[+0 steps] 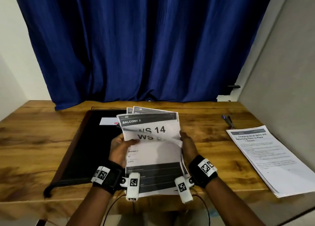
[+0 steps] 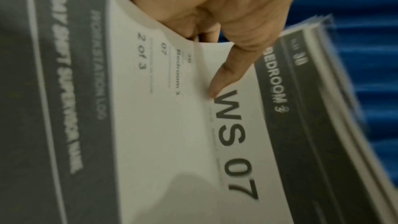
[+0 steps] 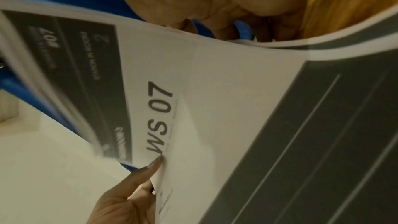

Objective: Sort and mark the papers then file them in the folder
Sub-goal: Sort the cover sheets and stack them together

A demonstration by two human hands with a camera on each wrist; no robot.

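Papers (image 1: 153, 150), pinched at both side edges by left hand (image 1: 119, 149) and right hand (image 1: 188, 146), are being sorted; next, separate one sheet.

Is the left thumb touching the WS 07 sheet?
Touching. The left wrist view shows the left hand's thumb tip pressed on the WS 07 sheet.

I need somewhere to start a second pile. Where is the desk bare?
Bare wood lies between the held papers and the stack on the right, and left of the black folder. The middle is crowded by folder and hands.
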